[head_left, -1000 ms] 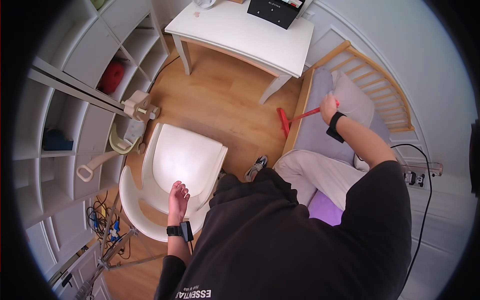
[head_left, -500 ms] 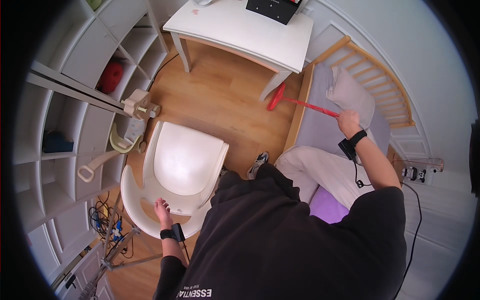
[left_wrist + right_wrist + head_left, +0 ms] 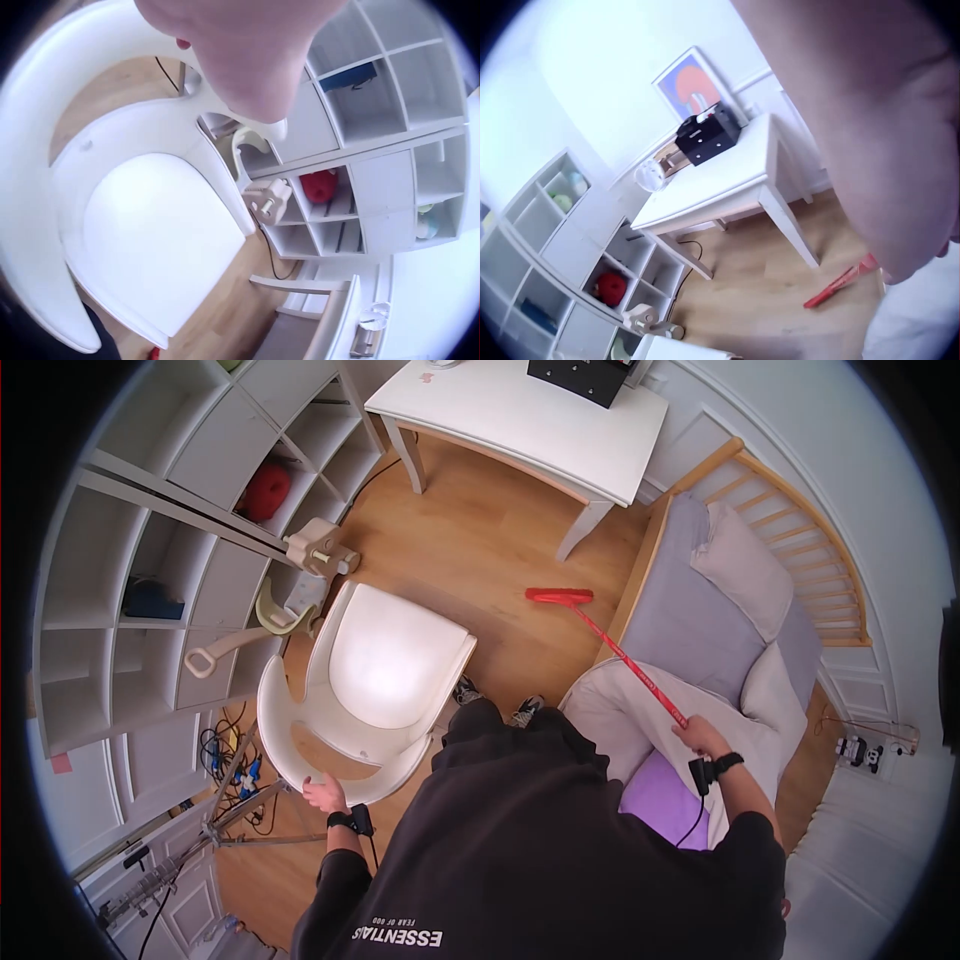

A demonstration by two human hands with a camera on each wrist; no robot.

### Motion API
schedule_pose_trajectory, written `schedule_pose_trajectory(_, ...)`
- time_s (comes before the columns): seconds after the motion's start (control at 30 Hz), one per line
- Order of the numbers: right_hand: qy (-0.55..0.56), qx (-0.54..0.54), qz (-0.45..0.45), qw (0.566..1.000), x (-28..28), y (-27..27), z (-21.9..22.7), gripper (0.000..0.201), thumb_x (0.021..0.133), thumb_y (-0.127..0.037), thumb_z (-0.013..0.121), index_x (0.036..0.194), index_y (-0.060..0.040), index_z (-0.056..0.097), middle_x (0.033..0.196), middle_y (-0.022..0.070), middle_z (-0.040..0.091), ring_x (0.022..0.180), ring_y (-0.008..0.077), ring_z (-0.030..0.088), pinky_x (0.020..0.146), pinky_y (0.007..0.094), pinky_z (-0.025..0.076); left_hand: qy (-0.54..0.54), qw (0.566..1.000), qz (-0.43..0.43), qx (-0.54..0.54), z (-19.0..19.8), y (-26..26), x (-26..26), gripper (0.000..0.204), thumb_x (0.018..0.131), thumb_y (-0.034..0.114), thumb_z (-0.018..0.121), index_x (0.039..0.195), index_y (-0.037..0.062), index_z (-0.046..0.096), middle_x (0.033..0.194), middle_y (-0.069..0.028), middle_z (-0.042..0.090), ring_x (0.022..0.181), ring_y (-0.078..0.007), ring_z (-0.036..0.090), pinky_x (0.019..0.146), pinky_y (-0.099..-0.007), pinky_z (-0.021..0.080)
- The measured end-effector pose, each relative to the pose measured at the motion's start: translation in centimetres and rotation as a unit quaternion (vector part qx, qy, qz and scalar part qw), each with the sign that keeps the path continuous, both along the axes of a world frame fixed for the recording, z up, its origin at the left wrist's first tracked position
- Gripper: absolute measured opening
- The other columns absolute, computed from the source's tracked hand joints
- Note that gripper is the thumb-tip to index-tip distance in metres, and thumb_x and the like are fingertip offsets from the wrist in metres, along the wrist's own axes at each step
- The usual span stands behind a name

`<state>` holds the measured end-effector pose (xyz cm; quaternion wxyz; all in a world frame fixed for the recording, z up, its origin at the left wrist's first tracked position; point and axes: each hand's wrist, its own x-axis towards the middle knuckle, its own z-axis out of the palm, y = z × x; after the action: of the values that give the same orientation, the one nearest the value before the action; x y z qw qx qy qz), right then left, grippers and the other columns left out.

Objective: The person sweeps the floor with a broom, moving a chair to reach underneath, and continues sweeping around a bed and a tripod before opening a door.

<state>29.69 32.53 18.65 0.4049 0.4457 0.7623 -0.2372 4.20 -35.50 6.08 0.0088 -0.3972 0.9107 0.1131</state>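
My right hand grips the end of the handle of a red broom in the head view. The handle slants across the bed's side, and the broom's red head is over the wooden floor. In the right wrist view the broom shows beyond the large, close hand, its grip mostly hidden. My left hand is at the back rim of the white chair, fingers loosely bent. The left wrist view has that hand overlapping the chair's curved back, most of its fingers hidden.
A white table bearing a black box stands ahead. The bed lies at right with pillow and blanket. White shelves line the left, near a beige stand. Cables and a metal tripod are behind the chair.
My right hand has drawn back toward my body; the broom's head swung from beside the bed and table leg to nearer me on the floor. My left hand moved back to the chair's rim.
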Motion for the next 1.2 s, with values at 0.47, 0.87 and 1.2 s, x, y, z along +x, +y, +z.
schedule_pose_trajectory(0.47,0.091,-0.065,-0.164,0.980,6.4,-7.6,-4.7,0.034,0.086,-0.031,0.046,0.072,-0.0003,0.047,0.047,0.0068,0.045,0.034,0.0166,0.045,0.030,0.0314,0.033,0.043,0.959,0.180,0.213,-2.3,-5.4,0.6,0.084,0.067,0.037,0.067,0.122,-0.0125,0.027,0.124,-0.0293,0.037,0.113,-0.0362,0.042,0.094,-0.0383,0.036)
schedule_pose_trajectory(0.87,0.062,0.017,-0.130,0.989,0.4,-16.7,-3.9,0.037,0.086,-0.028,0.044,0.078,0.0070,0.052,0.054,0.0138,0.053,0.043,0.0239,0.054,0.040,0.0363,0.043,0.055,0.752,0.240,0.612,-7.1,-13.7,-1.2,0.042,0.077,0.015,0.059,0.110,-0.0072,0.045,0.100,-0.0177,0.055,0.086,-0.0292,0.058,0.074,-0.0400,0.049)
schedule_pose_trajectory(1.2,0.069,-0.001,-0.173,0.982,0.7,-18.0,-5.1,0.038,0.085,-0.029,0.046,0.075,0.0073,0.053,0.052,0.0123,0.051,0.043,0.0234,0.054,0.040,0.0365,0.043,0.064,0.718,0.222,0.657,-9.4,-10.4,-6.0,0.039,0.077,0.004,0.054,0.113,-0.0038,0.041,0.100,-0.0173,0.052,0.087,-0.0299,0.057,0.073,-0.0413,0.051)
